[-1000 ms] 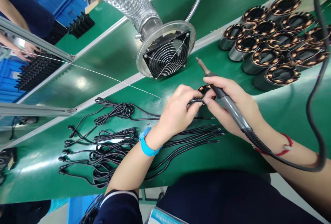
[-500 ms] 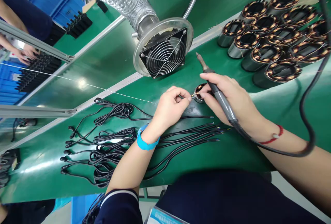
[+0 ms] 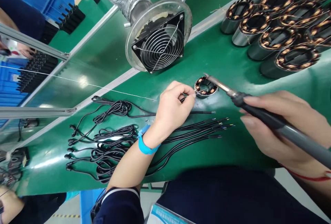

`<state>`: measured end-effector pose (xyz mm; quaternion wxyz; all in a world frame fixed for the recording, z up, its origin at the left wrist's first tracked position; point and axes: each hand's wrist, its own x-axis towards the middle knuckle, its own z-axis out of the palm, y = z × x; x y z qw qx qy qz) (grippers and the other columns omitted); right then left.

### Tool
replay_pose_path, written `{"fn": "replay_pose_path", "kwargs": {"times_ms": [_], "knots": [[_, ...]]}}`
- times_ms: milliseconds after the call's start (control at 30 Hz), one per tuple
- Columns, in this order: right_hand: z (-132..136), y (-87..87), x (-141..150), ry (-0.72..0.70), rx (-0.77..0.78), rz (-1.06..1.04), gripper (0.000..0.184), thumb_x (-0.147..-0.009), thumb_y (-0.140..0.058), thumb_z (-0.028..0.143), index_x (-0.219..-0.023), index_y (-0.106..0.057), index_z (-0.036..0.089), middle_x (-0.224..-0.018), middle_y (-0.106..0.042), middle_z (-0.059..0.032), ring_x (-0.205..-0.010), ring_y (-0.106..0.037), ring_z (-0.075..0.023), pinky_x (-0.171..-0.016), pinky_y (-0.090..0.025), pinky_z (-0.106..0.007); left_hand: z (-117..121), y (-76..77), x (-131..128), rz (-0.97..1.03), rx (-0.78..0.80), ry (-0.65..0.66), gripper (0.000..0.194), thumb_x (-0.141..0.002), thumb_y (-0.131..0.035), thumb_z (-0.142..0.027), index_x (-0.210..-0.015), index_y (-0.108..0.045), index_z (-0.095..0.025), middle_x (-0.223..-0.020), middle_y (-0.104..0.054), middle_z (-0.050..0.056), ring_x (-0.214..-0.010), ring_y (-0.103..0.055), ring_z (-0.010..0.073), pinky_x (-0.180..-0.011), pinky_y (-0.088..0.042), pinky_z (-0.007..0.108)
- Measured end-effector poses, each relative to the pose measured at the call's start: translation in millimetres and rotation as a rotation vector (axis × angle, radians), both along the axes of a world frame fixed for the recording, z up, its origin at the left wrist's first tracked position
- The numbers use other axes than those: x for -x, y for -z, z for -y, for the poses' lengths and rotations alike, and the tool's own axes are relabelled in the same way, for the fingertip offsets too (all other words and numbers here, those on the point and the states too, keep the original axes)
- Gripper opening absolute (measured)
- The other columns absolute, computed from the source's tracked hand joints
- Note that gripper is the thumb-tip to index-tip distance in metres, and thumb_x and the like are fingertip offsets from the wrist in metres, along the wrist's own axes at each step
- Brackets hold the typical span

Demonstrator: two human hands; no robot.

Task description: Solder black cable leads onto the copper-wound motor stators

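My right hand (image 3: pixel 287 127) grips a soldering iron (image 3: pixel 261 113), its metal tip pointing left, over the rim of a small motor stator (image 3: pixel 200 94) with copper windings. Whether the tip touches the stator I cannot tell. My left hand (image 3: pixel 176 103), with a blue wrist strap, is closed in a pinch just left of the stator. A short piece of black cable (image 3: pixel 182 98) shows between its fingers, and thin wire ends run from the fingertips to the stator's edge. Below lie several black cables (image 3: pixel 191 132) with stripped, coloured ends.
Several larger stators (image 3: pixel 279 38) stand at the upper right. A fume extractor fan (image 3: pixel 162 50) on a foil duct hangs above the bench. From the left, a thin solder wire (image 3: pixel 116 93) stretches across. Beyond the partition are a co-worker's hand (image 3: pixel 24 50) and blue crates (image 3: pixel 49 0).
My right hand has drawn back to the right and the iron has swung down, its tip now at the stator. The stator shows more fully. My left hand keeps its pinch.
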<state>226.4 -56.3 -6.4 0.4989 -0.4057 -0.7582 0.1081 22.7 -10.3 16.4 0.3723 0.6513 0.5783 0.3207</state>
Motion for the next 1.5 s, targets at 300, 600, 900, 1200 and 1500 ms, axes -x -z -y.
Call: {"fn": "replay_pose_path", "kwargs": {"times_ms": [300, 600, 900, 1200, 1500], "knots": [[8.9, 25.8, -5.1, -0.008, 0.072, -0.13, 0.016, -0.089, -0.069, 0.025, -0.104, -0.066, 0.026, -0.07, -0.065, 0.0001, -0.05, -0.058, -0.0117, -0.041, -0.04, -0.025, 1.8, 3.7, -0.6, -0.072, -0.073, -0.007, 0.017, -0.079, -0.061, -0.005, -0.07, -0.064, -0.018, -0.077, -0.062, -0.001, -0.065, -0.048, 0.01, -0.063, -0.041, 0.024], [6.2, 20.5, -3.3, -0.038, 0.03, -0.09, 0.013, -0.09, -0.066, 0.02, -0.102, -0.063, 0.023, -0.07, -0.063, 0.0006, -0.051, -0.059, -0.0101, -0.041, -0.042, -0.022, 2.6, 4.3, -1.4, -0.071, -0.117, -0.002, 0.016, -0.08, -0.061, -0.006, -0.069, -0.063, -0.018, -0.076, -0.061, -0.001, -0.067, -0.048, 0.0107, -0.063, -0.041, 0.025], [7.6, 20.7, -3.1, -0.029, 0.048, -0.106, 0.014, -0.091, -0.066, 0.022, -0.104, -0.066, 0.025, -0.071, -0.064, -0.0003, -0.051, -0.058, -0.0114, -0.042, -0.041, -0.024, 2.2, 4.9, -1.8, -0.104, -0.113, 0.003, 0.016, -0.08, -0.06, -0.006, -0.07, -0.062, -0.019, -0.076, -0.061, -0.001, -0.069, -0.05, 0.0114, -0.065, -0.042, 0.025], [1.9, 18.5, -4.0, -0.061, -0.023, -0.086, 0.018, -0.087, -0.069, 0.016, -0.103, -0.066, 0.022, -0.07, -0.063, 0.0, -0.053, -0.057, -0.0112, -0.044, -0.044, -0.024, 2.9, 5.4, -2.2, -0.082, -0.151, 0.007, 0.018, -0.08, -0.06, -0.004, -0.069, -0.061, -0.019, -0.074, -0.06, -0.001, -0.069, -0.051, 0.0114, -0.065, -0.042, 0.025], [-3.4, -7.0, 0.0, 0.027, 0.026, 0.159, 0.034, -0.095, -0.067, 0.02, -0.128, -0.062, 0.028, -0.102, -0.076, -0.002, -0.082, -0.072, -0.0152, -0.071, -0.059, -0.025, 3.1, 7.3, -1.5, -0.08, -0.187, 0.018, 0.016, -0.081, -0.06, -0.005, -0.071, -0.061, -0.018, -0.077, -0.061, 0.0, -0.073, -0.056, 0.0117, -0.069, -0.045, 0.025]]}}
